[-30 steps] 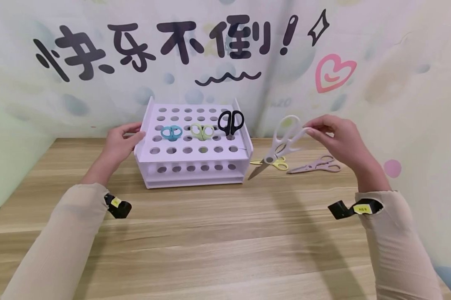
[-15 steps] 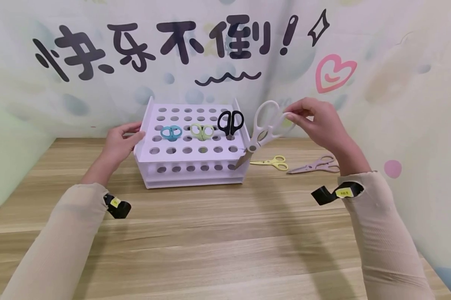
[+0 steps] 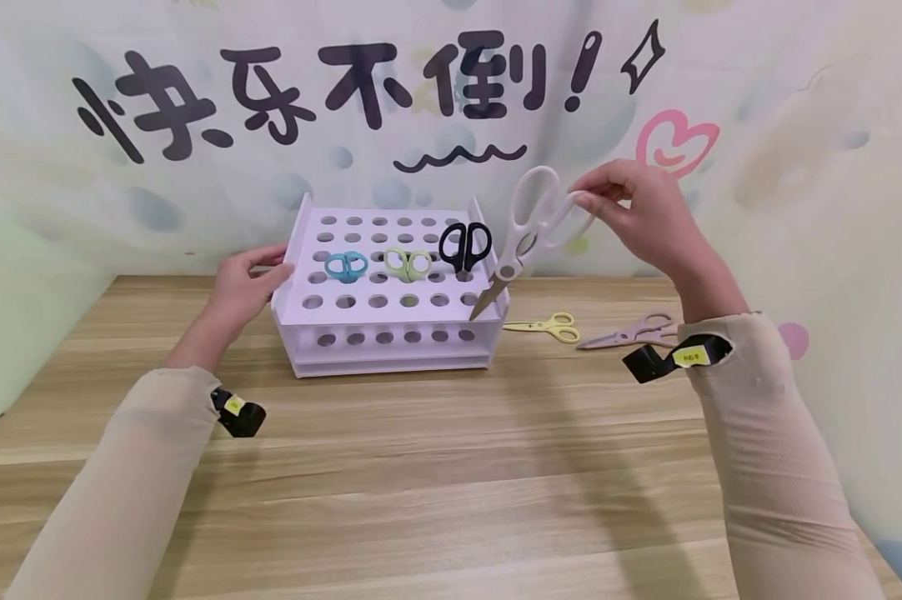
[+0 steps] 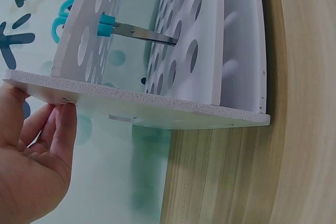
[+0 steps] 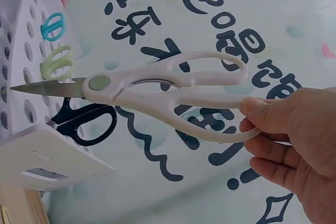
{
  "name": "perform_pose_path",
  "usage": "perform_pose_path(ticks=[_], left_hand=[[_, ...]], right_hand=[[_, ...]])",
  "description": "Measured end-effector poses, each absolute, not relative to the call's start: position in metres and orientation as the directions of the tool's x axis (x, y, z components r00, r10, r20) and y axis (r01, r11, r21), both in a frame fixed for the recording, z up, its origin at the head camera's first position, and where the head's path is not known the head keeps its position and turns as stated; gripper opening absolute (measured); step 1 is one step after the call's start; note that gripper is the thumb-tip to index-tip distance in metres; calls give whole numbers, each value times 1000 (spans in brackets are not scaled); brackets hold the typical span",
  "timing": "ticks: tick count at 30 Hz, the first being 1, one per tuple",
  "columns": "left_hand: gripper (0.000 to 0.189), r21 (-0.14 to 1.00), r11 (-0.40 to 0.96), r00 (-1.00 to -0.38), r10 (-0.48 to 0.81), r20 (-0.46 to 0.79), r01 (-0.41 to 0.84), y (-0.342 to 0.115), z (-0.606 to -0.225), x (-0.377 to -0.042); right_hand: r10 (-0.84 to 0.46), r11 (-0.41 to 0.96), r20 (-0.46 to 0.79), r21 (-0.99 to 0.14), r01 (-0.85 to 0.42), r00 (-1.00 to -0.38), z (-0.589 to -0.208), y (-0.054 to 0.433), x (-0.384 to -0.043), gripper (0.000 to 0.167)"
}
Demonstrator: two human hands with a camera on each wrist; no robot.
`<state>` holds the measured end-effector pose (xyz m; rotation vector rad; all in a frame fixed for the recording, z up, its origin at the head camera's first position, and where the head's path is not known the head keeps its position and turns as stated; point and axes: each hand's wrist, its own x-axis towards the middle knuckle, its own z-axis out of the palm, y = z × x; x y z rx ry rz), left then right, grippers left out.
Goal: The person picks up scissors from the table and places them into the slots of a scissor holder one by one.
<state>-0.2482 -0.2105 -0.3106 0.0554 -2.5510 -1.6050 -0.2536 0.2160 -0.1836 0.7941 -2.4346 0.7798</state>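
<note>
My left hand (image 3: 243,283) holds the left side panel of a white holed rack (image 3: 391,313), fingertips against the panel's outer face in the left wrist view. My right hand (image 3: 638,208) pinches one handle loop of large white scissors (image 5: 173,80) between thumb and fingers. Their blades point down and left, with the tip over the rack's front right holes; whether it touches is unclear. Teal scissors (image 3: 346,266), light green scissors (image 3: 408,264) and black scissors (image 3: 464,247) stand in the rack, handles up. The teal blades (image 4: 142,32) show between the rack's tiers.
Yellow scissors (image 3: 552,326) and mauve scissors (image 3: 623,333) lie on the wooden table (image 3: 421,467), right of the rack. A patterned cloth (image 3: 218,192) with dark lettering hangs close behind.
My right hand has moved left and up with the white scissors, bringing their tip from beside the rack to above its front right corner. The left hand stays at the rack.
</note>
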Motion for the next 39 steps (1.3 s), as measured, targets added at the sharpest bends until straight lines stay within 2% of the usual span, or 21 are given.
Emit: perform_pose_path(ticks=[7, 24, 39], left_hand=[[49, 901, 431, -991, -98, 96, 44, -210, -311, -248], [48, 903, 426, -991, -95, 95, 46, -210, -311, -246], [50, 899, 438, -992, -99, 80, 29, -210, -310, -247]], right_hand=[[-367, 662, 586, -381, -646, -722, -179, 214, -260, 16], [-336, 718, 528, -393, -575, -780, -185, 209, -271, 20], [-409, 736, 454, -350, -580, -792, -189, 199, -278, 18]])
